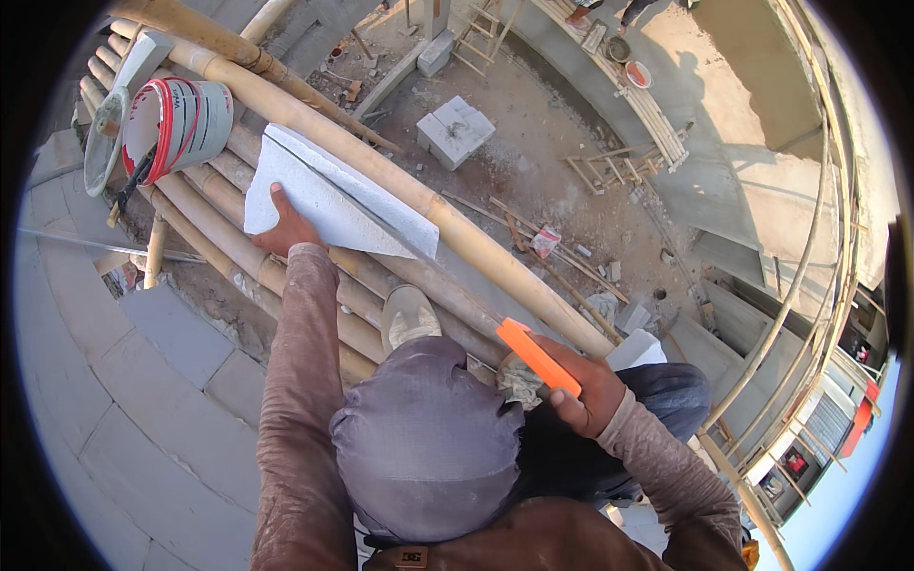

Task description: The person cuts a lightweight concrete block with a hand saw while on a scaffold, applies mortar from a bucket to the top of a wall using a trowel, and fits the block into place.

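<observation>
A white lightweight concrete block [314, 195] lies across the bamboo poles of a scaffold. My left hand [289, 226] grips its near left edge, the thumb on top and the other fingers partly hidden. In my right hand [592, 388] is the orange handle [536, 356] of a handsaw, with fingers wrapped round it. The thin saw blade [457, 282] runs up and left from the handle into a long, dark cut in the block. A shoe [409, 314] and my bent knee are close to the near side of the block.
A white bucket with a red rim [202, 124] stands on the poles at left, beside a round grey pan [103, 143] and a brush [124, 195]. Beyond the bamboo pole [381, 171] the ground drops well below. A grey block wall [162, 381] borders the near left.
</observation>
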Tool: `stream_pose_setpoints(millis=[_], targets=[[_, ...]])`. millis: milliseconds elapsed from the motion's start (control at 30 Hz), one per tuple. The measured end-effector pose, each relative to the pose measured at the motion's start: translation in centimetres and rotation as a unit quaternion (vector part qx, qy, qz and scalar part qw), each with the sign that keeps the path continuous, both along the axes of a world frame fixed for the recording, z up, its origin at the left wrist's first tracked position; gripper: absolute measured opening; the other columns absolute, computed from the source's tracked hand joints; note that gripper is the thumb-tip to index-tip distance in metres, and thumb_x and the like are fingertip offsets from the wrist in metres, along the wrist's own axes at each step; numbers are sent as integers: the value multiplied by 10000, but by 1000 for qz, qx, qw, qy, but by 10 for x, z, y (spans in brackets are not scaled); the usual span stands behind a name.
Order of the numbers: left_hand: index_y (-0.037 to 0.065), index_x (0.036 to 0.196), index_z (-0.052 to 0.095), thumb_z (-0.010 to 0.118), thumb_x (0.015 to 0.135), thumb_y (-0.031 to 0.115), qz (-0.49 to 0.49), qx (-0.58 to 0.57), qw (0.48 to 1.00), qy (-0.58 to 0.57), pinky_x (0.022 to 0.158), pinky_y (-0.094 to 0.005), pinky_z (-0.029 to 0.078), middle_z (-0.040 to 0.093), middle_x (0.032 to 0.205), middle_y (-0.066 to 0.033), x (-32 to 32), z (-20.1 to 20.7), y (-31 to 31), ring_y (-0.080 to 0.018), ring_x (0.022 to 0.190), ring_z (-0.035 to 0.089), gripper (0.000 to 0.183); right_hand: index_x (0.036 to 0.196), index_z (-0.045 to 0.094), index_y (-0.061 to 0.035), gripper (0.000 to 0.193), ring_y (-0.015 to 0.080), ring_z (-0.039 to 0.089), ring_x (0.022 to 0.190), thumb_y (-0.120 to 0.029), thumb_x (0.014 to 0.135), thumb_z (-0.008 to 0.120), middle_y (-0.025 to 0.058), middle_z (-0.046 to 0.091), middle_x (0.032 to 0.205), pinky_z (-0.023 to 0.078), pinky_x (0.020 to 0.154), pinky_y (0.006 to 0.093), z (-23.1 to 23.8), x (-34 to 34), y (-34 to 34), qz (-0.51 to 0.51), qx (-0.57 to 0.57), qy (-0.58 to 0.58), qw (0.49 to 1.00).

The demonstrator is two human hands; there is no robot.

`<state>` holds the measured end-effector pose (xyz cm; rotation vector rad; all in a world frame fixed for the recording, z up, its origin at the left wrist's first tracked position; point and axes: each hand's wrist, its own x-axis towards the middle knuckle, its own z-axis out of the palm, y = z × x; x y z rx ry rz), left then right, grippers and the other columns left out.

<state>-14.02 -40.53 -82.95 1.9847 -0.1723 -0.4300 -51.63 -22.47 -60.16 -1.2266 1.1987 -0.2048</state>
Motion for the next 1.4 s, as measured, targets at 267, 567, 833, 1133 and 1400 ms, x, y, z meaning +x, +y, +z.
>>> stream_pose_setpoints(millis=[267,567,833,1133,1400], targets=[[-72,1329,349,878,813,398,-6,36,999,17,896,-444,634,604,1267,-288,-18,-3,-3,-374,1074,680,875,1514,446,-47,689,473,670,1048,-487,987,503,282,670,1202,547,906,475,-35,-19,15,34,-68,17,997],[-70,1338,342,875,820,380,3,44,999,20,890,-459,639,603,1259,-289,-9,6,-2,-379,1052,689,869,1512,460,-64,687,480,624,1154,-501,982,487,289,590,1373,504,1001,480,-6,-69,61,-28,-71,-20,997],[-76,1342,346,871,834,324,-1,-6,1000,31,932,-447,621,612,1264,-272,-18,3,-5,-368,1082,678,833,1525,423,-27,686,462,587,1256,-458,994,477,252,570,1428,458,1096,460,-87,-45,31,34,-85,-20,996],[-74,1381,399,890,803,324,5,35,999,-36,1075,-429,490,553,1350,-246,-15,-10,-7,-355,1217,593,856,1507,403,36,744,428,564,1321,-448,988,626,281,507,1483,453,1101,433,60,-26,-1,55,-6,33,998],[-25,1529,239,876,805,344,-2,-25,1000,7,1192,-483,365,393,1431,-246,-8,-8,2,-396,1349,442,1033,1454,426,31,601,484,649,1088,-267,989,662,319,637,1242,529,923,485,-27,119,-126,74,-97,93,988]])
